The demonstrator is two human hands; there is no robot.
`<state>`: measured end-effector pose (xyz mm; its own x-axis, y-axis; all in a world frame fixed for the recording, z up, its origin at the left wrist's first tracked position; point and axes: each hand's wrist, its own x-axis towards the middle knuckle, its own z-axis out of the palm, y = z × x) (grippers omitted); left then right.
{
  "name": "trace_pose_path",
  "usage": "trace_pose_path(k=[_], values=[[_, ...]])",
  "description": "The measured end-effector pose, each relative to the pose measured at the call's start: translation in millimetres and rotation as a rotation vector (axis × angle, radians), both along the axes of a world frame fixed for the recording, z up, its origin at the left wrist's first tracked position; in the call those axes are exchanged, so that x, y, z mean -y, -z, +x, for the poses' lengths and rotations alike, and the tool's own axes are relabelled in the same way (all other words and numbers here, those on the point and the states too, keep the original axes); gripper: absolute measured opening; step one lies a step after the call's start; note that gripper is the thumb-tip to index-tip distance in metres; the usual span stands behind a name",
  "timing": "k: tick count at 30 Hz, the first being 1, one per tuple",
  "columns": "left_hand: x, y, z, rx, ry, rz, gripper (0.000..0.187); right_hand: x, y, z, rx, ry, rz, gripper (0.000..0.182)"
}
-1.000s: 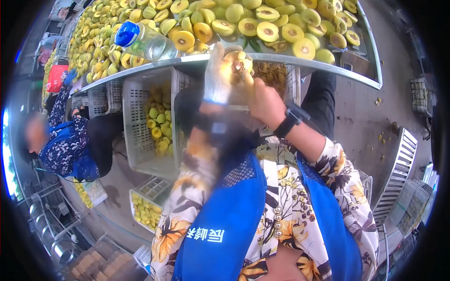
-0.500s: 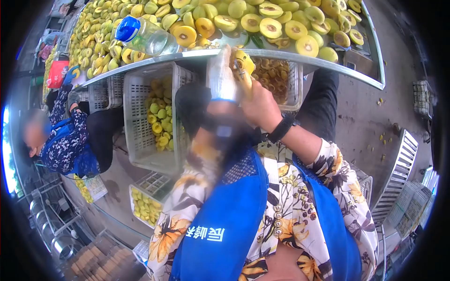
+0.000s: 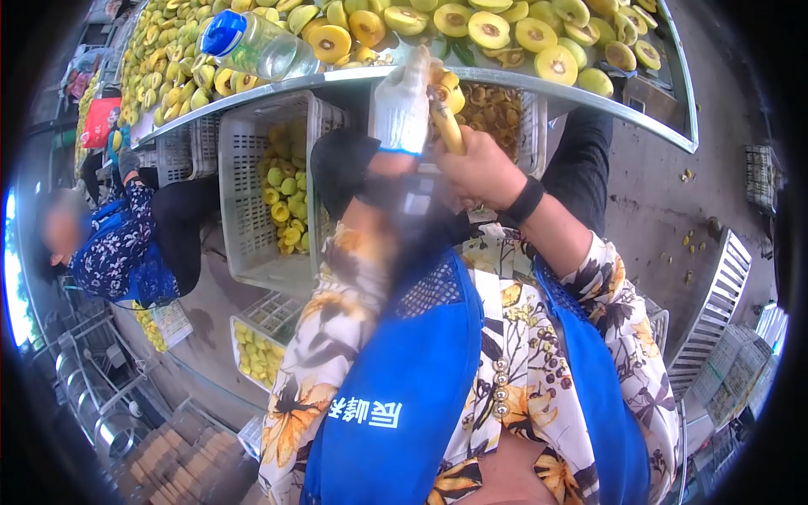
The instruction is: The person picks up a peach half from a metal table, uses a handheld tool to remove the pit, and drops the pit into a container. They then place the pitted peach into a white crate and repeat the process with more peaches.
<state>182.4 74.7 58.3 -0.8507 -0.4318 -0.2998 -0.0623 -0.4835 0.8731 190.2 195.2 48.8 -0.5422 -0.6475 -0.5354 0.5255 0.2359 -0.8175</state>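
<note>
My left hand [image 3: 402, 105], in a white glove with a blue cuff, is closed around a yellow stone-fruit half [image 3: 449, 91] near the table's front edge. My bare right hand [image 3: 481, 170] grips a tool with a yellowish handle [image 3: 447, 126]. Its working end meets the fruit and is mostly hidden there. Below the two hands, a white crate [image 3: 532, 156] contains brownish-yellow scraps [image 3: 492, 114]. On the metal-edged table [image 3: 370, 74] lie many halved yellow-green fruits [image 3: 490, 30], some showing brown centres.
A clear bottle with a blue cap [image 3: 252, 49] lies on the table. A large white crate [image 3: 244, 194] holding fruit stands left of my legs, with a smaller one [image 3: 261, 320] behind it. A co-worker [image 3: 126, 244] sits at the far left. A slatted white rack [image 3: 711, 303] stands right.
Both hands have shifted slightly upward in view, with the fruit and tool still held. The tool handle now shows more steeply above my right hand. The co-worker's hands have moved a little.
</note>
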Motion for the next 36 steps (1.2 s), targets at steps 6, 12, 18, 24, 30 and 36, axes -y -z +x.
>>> trace_pose_path(k=[6,12,18,24,30,36], values=[[7.3,12.3,4.0,-0.061,0.104,-0.064,0.029,-9.3,8.5,-1.2,0.368,0.0,-0.223,0.011],[12.5,47.5,3.9,0.083,0.042,0.152,0.044,-1.3,20.7,6.1,0.485,0.038,-0.34,0.011],[9.7,52.4,9.8,0.172,-0.052,0.255,0.048,4.6,36.0,16.8,0.237,0.018,-0.201,0.009],[17.2,55.0,12.5,0.104,-0.001,-0.062,0.039,-3.8,30.0,5.0,0.719,-0.04,-0.455,0.007],[23.1,52.1,12.4,0.183,-0.154,0.416,0.042,8.7,39.5,28.8,-0.149,0.064,-0.257,0.009],[135.5,38.0,91.1,0.01,-0.375,0.201,0.049,-1.4,23.7,14.4,-0.255,0.052,0.06,0.016]])
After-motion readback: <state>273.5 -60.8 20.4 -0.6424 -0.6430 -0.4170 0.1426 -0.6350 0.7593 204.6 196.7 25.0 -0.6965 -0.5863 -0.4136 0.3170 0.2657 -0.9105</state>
